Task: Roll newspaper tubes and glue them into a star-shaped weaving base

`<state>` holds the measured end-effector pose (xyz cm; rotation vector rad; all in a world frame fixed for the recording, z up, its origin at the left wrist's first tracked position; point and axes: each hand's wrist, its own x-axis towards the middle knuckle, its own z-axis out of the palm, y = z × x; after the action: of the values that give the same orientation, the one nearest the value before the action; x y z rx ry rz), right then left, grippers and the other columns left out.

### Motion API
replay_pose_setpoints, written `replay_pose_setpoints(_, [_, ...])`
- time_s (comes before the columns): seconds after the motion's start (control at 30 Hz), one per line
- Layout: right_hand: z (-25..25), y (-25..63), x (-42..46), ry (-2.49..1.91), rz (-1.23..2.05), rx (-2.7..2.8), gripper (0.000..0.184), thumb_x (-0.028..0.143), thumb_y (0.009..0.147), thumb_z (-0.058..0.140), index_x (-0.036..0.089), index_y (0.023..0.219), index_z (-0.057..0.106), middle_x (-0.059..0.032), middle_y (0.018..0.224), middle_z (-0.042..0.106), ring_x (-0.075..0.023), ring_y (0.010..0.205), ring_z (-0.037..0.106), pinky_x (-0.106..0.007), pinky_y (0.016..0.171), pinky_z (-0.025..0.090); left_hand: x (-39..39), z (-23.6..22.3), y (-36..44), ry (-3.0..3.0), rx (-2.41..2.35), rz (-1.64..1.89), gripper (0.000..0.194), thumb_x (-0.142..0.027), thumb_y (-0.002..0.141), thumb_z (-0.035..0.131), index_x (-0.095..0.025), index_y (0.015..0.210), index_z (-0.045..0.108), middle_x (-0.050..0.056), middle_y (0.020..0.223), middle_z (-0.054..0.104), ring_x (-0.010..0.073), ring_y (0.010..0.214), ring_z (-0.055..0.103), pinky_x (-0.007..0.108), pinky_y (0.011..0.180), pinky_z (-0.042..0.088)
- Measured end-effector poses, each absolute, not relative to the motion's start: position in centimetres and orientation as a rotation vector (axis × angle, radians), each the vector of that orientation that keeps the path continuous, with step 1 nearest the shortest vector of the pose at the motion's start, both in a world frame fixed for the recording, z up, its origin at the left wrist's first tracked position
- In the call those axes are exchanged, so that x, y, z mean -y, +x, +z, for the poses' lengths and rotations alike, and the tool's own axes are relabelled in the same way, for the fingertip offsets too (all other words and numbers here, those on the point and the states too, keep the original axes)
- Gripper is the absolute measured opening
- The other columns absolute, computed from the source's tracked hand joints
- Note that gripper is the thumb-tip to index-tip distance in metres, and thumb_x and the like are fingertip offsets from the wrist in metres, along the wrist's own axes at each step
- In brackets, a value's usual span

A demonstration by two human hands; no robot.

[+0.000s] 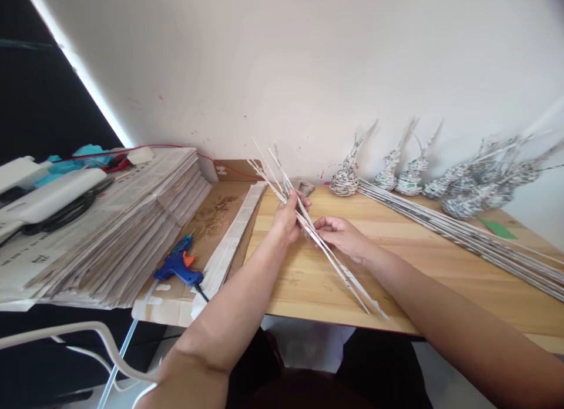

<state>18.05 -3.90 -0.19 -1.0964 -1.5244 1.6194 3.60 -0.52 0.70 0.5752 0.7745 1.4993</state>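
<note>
My left hand (pixel 288 216) is closed around a small bundle of rolled newspaper sticks (pixel 339 268), gripping them near their middle above the wooden table (pixel 418 268). The sticks fan out toward the wall at their far ends and run down to the table's front edge. My right hand (pixel 339 234) pinches the same sticks just below the left hand, fingers curled on them.
A tall stack of newspapers (pixel 110 233) lies at the left, with a blue glue gun (pixel 178 265) on cardboard beside it. Several woven paper pieces (pixel 346 177) stand along the wall. A long row of paper sticks (pixel 462 230) lies at the right, by a green scrap (pixel 497 228).
</note>
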Motion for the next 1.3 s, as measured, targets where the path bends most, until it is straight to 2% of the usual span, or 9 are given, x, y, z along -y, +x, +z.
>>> replay_pose_setpoints(0.2, [0.2,18.0,4.1,-1.185,1.634,1.552,0.032,0.044,0.074,0.071,0.016,0.073,0.056,-0.0010,0.063,0.064,-0.0102,0.052,0.058,-0.018,0.041,0.035,0.7,0.7,3.7,0.627,-0.732,1.479,0.031,-0.050,0.087,0.056,-0.019,0.083,0.051,-0.002,0.056,0.056,0.0092,0.048,0.049,0.019,0.043,0.033])
replay_pose_setpoints(0.37, [0.0,17.7,4.2,-1.183,1.611,1.519,0.031,0.040,0.071,0.073,0.017,0.068,0.053,0.0007,0.060,0.063,-0.0092,0.047,0.057,-0.018,0.041,0.037,0.9,0.9,3.8,0.620,-0.643,1.445,0.033,-0.052,0.084,0.059,-0.019,0.082,0.050,-0.005,0.052,0.047,0.0089,0.047,0.047,0.018,0.042,0.030])
replay_pose_setpoints(0.53, [-0.1,17.5,4.4,-1.170,1.582,1.580,0.030,0.044,0.075,0.069,0.018,0.077,0.056,-0.0009,0.067,0.065,-0.0114,0.051,0.060,-0.021,0.046,0.043,0.8,1.1,3.6,0.603,-0.610,1.451,0.034,-0.052,0.083,0.059,-0.019,0.082,0.050,-0.005,0.052,0.045,0.0086,0.048,0.044,0.018,0.043,0.030])
replay_pose_setpoints(0.7, [0.0,17.7,4.8,-1.081,1.042,1.864,0.026,0.043,0.080,0.065,0.019,0.089,0.060,-0.0011,0.074,0.066,-0.0115,0.058,0.057,-0.024,0.054,0.045,0.9,1.1,3.4,0.558,-0.599,1.428,0.033,-0.052,0.083,0.059,-0.020,0.085,0.051,-0.006,0.053,0.041,0.0085,0.048,0.042,0.018,0.043,0.029])
replay_pose_setpoints(0.8, [0.2,17.8,4.9,-1.058,0.877,1.935,0.026,0.040,0.083,0.062,0.020,0.100,0.061,-0.0019,0.078,0.068,-0.0123,0.059,0.058,-0.025,0.057,0.046,1.0,1.3,3.3,0.508,-0.582,1.389,0.032,-0.051,0.083,0.060,-0.020,0.084,0.051,-0.007,0.052,0.037,0.0083,0.047,0.039,0.018,0.044,0.031])
replay_pose_setpoints(1.0, [-0.1,18.0,4.5,-1.080,0.986,1.939,0.027,0.043,0.082,0.062,0.020,0.095,0.064,-0.0038,0.080,0.069,-0.0154,0.067,0.061,-0.026,0.060,0.048,0.9,1.6,3.1,0.424,-0.549,1.374,0.028,-0.048,0.085,0.058,-0.020,0.081,0.052,-0.006,0.052,0.034,0.0080,0.046,0.036,0.018,0.043,0.030])
replay_pose_setpoints(1.17, [-0.6,18.0,4.1,-1.108,1.049,1.911,0.028,0.046,0.081,0.063,0.018,0.085,0.065,-0.0040,0.080,0.068,-0.0147,0.066,0.059,-0.026,0.061,0.047,0.7,1.7,3.1,0.394,-0.559,1.389,0.026,-0.042,0.088,0.056,-0.018,0.078,0.051,-0.004,0.056,0.041,0.0068,0.049,0.039,0.016,0.045,0.033])
replay_pose_setpoints(1.3, [-0.5,17.9,4.3,-1.126,0.945,1.917,0.029,0.045,0.080,0.064,0.019,0.092,0.064,-0.0030,0.078,0.067,-0.0132,0.062,0.057,-0.025,0.059,0.045,0.6,1.4,3.1,0.400,-0.526,1.390,0.024,-0.037,0.092,0.050,-0.017,0.079,0.050,-0.004,0.057,0.041,0.0060,0.047,0.039,0.016,0.043,0.030])
